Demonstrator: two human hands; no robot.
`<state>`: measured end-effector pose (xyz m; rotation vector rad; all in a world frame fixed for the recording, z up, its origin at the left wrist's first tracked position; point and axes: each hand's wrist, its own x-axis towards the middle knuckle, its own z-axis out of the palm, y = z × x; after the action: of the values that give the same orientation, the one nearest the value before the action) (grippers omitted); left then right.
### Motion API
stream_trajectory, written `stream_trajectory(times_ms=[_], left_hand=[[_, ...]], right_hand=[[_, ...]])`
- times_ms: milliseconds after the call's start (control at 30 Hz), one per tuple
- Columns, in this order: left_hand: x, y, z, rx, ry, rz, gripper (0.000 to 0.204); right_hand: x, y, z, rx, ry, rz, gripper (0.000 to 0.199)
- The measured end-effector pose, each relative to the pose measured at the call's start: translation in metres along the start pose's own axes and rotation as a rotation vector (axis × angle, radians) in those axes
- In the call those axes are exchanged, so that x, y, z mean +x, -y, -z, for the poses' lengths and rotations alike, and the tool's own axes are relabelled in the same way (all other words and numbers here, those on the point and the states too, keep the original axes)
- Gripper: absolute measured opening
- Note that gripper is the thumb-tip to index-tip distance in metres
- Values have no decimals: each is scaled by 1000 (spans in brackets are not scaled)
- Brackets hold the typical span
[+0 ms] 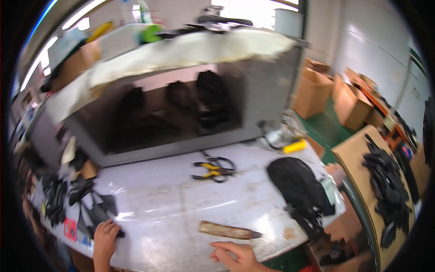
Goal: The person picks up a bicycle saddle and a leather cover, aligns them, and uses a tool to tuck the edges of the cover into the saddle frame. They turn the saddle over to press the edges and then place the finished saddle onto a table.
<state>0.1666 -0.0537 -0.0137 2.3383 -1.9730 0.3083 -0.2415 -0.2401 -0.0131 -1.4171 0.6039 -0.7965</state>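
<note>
- Black cut pieces (pixel 93 206) lie fanned out at the left end of the bench (pixel 172 199), close to the near edge, where the left hand can get at them without a stretch.
- Left hand (pixel 105 238) comes up over the near edge and lies flat on the nearest black piece, fingers loosely together and pressing down on it rather than pinching it; it looks placed to pin or slide the piece.
- Right hand (pixel 238 256) hangs just over the front edge, half curled with the forefinger pointing left; it holds nothing that I can see.
- Worn wooden-handled tool (pixel 229 230) lies flat on the bench just beyond the right hand, handle end to the left, apart from the fingers but near enough to pick up.
- Scissors with yellow grips (pixel 214 169) rest in the middle of the bench, farther back, well apart from both hands, set out of the working area yet within reach.
- Black rounded form (pixel 297 181) sits at the right end of the bench, with darker scraps hanging from its near side.
- Yellow block (pixel 295 146) and a tangle of clear wrapping lie behind that form, toward the back corner.
- Grey box-shaped machine (pixel 267 97) stands along the back of the bench, its front open; dark shapes show inside, too blurred to name.
- Cardboard board (pixel 355 152) at the far right carries a stack of more black pieces (pixel 385 181), kept to the side as stock.
- Cardboard boxes (pixel 328 95) stand on the green floor beyond.
</note>
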Motion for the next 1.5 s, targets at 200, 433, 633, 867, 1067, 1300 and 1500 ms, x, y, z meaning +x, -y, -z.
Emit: stream_trajectory(times_ms=[200,433,633,867,1067,1300,1500], left_hand=[[-16,-4,22,-506,-635,481,40],[1,-139,64,-885,-425,22,58],[48,-102,101,-752,-287,-127,50],[235,-43,76,-324,-125,-67,37],[355,-61,-26,-132,-347,30,74],[344,-70,-60,14,-417,-234,31],[206,-109,-2,-245,-680,-929,17]], right_hand=[[10,-2,-47,-29,126,-45,28],[28,3,-107,594,364,-15,58],[55,-16,-26,175,170,-210,29],[60,12,40,-11,-498,-68,21],[45,13,40,2,-391,-36,21],[48,11,68,63,-607,184,15],[102,19,83,601,-774,298,24]])
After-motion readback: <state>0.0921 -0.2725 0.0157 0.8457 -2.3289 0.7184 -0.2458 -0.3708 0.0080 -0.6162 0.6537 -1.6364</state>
